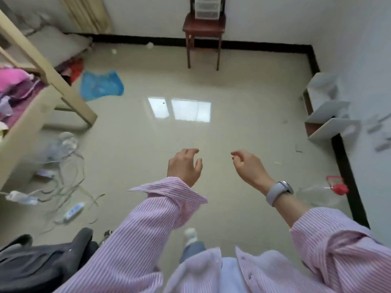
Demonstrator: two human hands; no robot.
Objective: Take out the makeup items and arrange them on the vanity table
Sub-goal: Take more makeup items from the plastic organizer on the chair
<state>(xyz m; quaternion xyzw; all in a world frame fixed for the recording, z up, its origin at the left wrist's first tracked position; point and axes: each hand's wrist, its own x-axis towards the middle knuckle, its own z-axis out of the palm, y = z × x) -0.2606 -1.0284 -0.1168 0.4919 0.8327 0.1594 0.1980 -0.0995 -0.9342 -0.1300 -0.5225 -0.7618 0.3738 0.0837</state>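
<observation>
My left hand point(184, 166) and my right hand point(249, 166) hang in front of me over a glossy tiled floor, side by side and apart. Both hold nothing, and their fingers are loosely curled. A grey watch point(278, 192) sits on my right wrist. No makeup items or vanity table can be made out in this view. A small clear set of drawers point(207, 7) stands on a dark wooden chair point(203, 28) against the far wall.
A beige bed frame point(48, 75) with pink bedding stands at left. Cables and a power strip point(73, 212) lie on the floor at left, near a blue plastic bag point(101, 84). White shelves point(330, 111) line the right wall. A clear bottle point(321, 193) lies lower right, a black bag point(42, 263) lower left.
</observation>
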